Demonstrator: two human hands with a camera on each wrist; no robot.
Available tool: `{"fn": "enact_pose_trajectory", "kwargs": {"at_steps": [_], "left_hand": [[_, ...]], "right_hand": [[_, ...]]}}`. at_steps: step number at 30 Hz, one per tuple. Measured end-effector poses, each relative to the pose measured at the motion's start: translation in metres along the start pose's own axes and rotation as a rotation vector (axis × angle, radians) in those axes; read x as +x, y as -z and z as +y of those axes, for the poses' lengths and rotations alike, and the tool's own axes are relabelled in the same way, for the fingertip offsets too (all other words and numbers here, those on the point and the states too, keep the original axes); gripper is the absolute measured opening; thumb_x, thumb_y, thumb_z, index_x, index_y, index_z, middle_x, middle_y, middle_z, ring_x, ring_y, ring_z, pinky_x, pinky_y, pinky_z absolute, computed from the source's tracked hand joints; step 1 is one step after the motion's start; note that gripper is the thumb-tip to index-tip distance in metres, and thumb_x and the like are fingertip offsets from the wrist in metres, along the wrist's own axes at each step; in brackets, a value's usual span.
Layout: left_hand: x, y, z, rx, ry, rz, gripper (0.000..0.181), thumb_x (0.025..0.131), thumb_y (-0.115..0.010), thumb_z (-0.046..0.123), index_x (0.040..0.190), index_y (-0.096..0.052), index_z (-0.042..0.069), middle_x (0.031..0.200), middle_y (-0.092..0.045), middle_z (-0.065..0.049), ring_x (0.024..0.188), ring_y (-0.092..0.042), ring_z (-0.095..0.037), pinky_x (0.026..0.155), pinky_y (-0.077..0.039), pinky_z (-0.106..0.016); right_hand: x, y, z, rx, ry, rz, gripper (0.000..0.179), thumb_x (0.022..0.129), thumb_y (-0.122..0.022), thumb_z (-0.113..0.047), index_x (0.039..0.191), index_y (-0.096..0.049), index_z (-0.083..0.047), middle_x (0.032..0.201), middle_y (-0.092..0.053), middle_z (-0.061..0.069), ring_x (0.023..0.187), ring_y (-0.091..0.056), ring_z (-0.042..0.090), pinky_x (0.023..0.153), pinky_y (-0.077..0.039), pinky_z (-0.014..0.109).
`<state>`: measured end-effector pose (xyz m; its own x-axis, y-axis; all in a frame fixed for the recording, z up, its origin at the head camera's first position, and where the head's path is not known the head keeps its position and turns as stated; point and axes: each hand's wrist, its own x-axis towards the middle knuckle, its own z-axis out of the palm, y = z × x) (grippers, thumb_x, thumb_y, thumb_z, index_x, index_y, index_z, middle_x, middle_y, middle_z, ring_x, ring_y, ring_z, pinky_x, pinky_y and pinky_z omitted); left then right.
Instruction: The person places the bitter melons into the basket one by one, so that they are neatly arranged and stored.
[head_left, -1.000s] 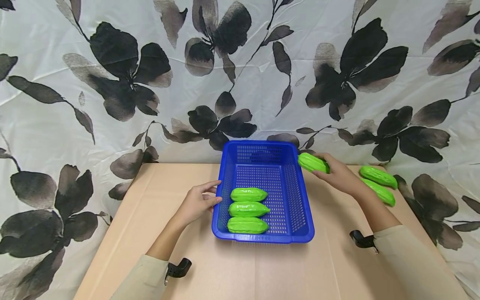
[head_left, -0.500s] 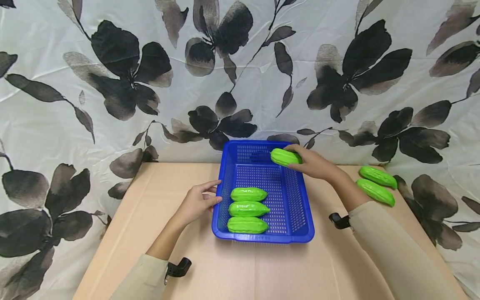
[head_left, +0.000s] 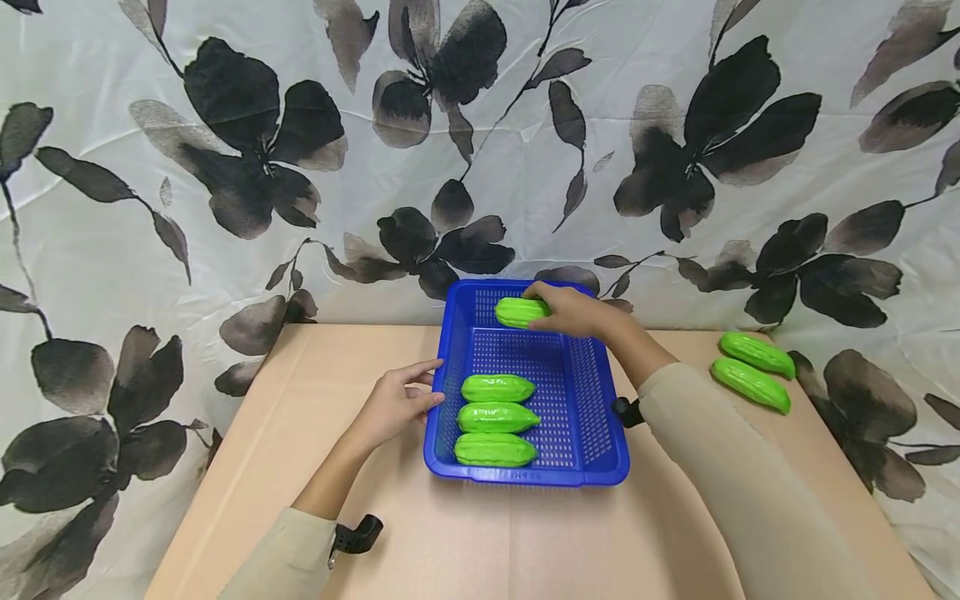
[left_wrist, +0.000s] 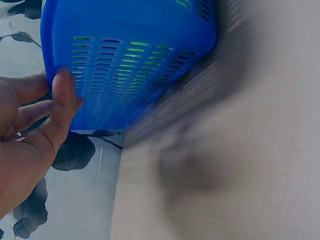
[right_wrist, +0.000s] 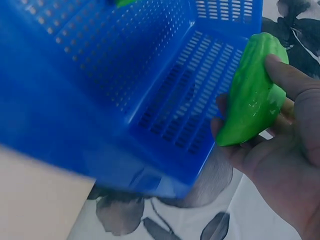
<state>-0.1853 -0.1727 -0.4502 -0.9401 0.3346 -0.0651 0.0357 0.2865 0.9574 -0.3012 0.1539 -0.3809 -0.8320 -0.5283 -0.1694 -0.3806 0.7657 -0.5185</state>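
Fruit [head_left: 519,312] hangs pinched crosswise in your right hand [head_left: 572,310] over the far end of the blue basket [head_left: 517,354], likely to match three others [head_left: 497,418] inside; your left hand [head_left: 392,407] grips the rim [head_left: 442,333], seemingly for steadiness.

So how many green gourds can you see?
6: three green gourds lie in the blue basket, two on the table at right, and one is in the right hand.

Head looks forward-down; close wrist views share the basket [head_left: 517,350].
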Motion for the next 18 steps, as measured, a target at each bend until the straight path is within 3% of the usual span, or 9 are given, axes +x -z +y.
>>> {"fn": "enact_pose_trajectory", "kwargs": {"at_steps": [10,18], "left_hand": [[-0.002,0.001,-0.001,-0.004,0.011,-0.011,0.058,0.094,-0.071,-0.003,0.148,-0.051,-0.004,0.121,-0.062,-0.031,0.07,-0.069,-0.014,0.062,-0.066,-0.043],[-0.001,0.001,0.001,-0.003,0.01,-0.01,0.058,0.094,-0.072,-0.002,0.148,-0.051,-0.004,0.121,-0.062,-0.03,0.071,-0.069,-0.013,0.064,-0.066,-0.048]], "right_hand": [[0.027,-0.023,-0.015,0.015,0.015,-0.071,0.051,0.1,-0.07,-0.025,0.144,-0.051,-0.007,0.137,-0.06,0.015,0.124,-0.057,0.031,0.11,-0.05,0.049],[0.036,-0.047,-0.011,0.007,-0.045,-0.131,0.05,0.1,-0.069,-0.026,0.145,-0.052,-0.009,0.138,-0.061,0.015,0.128,-0.056,0.032,0.114,-0.048,0.05]]}}
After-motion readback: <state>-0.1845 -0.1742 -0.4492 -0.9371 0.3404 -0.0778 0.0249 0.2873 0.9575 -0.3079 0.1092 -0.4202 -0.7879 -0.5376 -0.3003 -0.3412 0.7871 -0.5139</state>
